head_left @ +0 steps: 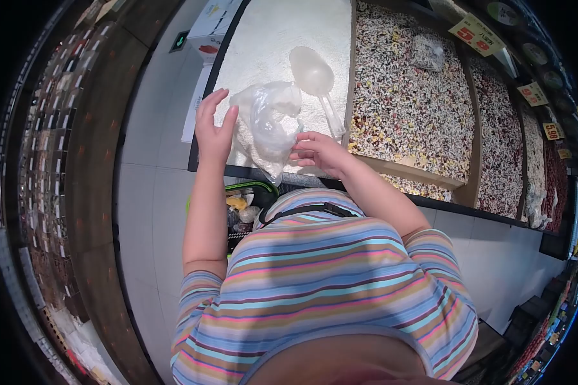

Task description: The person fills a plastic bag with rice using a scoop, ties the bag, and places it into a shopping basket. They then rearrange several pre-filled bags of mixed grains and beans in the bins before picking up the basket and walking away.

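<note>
The clear plastic bag [275, 115] rests, rumpled, on white grain [253, 45]; its near corner reaches the front rim of the grain bin [194, 160]. The film hides how much, if anything, is inside.

Left of the bag, the left hand [215, 122] is spread wide, thumb apart from fingers, palm facing the film; it grips nothing, and contact is not confirmed. At the bag's near right edge, the right hand [318, 153] has its fingers loosely curled against or just beside the film; whether they pinch it is not discernible.

Assessment: thin film probably creases and clings. Sound handling would part both layers at the mouth, hold opposite edges with light, even pressure, and bear the base on the grain. The near corner merits attention, since sliding over the rim could tip the bag.

Just right of the bag, and slightly beyond it, a translucent scoop [311, 74] lies on the grain, handle towards the person; the right forearm should clear that handle. Farther right of the bag is mixed grain [411, 96] behind a divider. Nearer the person than the bag, below the rim, is a green-edged basket [253, 183].
</note>
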Available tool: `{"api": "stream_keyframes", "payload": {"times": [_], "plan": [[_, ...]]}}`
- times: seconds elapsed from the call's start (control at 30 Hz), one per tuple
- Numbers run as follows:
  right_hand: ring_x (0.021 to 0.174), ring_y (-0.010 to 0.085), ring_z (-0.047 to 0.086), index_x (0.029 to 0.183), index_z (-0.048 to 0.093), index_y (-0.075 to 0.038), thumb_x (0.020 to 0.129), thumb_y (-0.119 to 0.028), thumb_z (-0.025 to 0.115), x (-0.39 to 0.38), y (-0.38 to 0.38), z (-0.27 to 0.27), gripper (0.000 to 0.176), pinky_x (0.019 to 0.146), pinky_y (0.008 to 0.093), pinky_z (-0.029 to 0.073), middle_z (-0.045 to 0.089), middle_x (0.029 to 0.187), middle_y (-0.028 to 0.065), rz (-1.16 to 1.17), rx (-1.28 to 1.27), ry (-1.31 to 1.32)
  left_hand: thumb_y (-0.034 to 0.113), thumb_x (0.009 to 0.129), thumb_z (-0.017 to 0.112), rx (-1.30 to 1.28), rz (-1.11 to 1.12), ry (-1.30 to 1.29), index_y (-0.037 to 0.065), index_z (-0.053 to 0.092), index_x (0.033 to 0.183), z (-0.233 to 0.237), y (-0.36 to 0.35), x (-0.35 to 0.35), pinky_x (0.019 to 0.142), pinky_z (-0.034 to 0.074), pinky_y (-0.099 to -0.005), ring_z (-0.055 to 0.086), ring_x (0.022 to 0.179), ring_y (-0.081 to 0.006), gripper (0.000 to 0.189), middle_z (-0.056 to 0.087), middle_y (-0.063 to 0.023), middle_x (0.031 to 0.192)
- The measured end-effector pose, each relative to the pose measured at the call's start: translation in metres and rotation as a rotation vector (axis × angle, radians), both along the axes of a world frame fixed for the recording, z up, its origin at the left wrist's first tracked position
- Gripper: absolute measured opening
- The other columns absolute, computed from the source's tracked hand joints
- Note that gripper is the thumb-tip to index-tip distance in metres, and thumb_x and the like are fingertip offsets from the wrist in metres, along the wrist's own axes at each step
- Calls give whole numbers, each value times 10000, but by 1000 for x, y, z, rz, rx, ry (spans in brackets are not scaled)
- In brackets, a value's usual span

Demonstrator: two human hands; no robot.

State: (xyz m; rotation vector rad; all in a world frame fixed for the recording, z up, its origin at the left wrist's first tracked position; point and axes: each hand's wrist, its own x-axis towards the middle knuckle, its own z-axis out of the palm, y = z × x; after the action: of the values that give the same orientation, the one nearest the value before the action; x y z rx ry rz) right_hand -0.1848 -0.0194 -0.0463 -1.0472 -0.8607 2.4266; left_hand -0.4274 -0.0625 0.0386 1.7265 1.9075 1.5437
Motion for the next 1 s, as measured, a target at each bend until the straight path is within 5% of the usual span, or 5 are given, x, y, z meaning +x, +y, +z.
{"api": "stream_keyframes", "payload": {"times": [0.13, 0.23, 0.43, 0.6, 1.0], "plan": [[891, 202, 606, 1106, 514, -12, 887, -95, 545, -9, 9, -2, 236, 761, 296, 505, 585, 1021, 115, -89, -121, 165, 285, 754, 679, -143, -18, 348, 58, 608, 1117, 5, 38, 36, 960, 388, -391, 556, 1064, -299, 434, 612, -147, 1107], [830, 174, 594, 1074, 553, 10, 887, -80, 546, -14, 12, -9, 208, 750, 281, 494, 594, 983, 105, -121, -62, 176, 312, 743, 675, -549, -2, 429, 60, 640, 1066, -1, 50, 36, 837, 482, -366, 635, 896, -293, 411, 669, -138, 912], [782, 139, 580, 1002, 620, 38, 881, -70, 560, -4, 12, 10, 173, 735, 259, 485, 625, 890, 86, -104, 179, 102, 257, 770, 619, -484, 178, 50, 70, 682, 934, 1, 49, 13, 684, 491, -347, 636, 744, -308, 257, 652, -171, 774], [754, 132, 590, 987, 627, 38, 873, -70, 569, 4, 18, 32, 167, 694, 240, 489, 637, 865, 90, -112, 308, 83, 238, 841, 570, -301, 99, -265, 4, 691, 870, -7, 49, -2, 731, 461, -265, 629, 775, -152, 265, 688, -79, 799], [685, 144, 608, 882, 617, 37, 831, -80, 618, 22, 46, 61, 128, 599, 236, 503, 625, 790, 90, -230, 241, 186, 242, 870, 563, -231, 212, -269, 1, 698, 879, 19, 27, 12, 702, 442, -251, 584, 754, -106, 277, 679, -73, 777]]}}
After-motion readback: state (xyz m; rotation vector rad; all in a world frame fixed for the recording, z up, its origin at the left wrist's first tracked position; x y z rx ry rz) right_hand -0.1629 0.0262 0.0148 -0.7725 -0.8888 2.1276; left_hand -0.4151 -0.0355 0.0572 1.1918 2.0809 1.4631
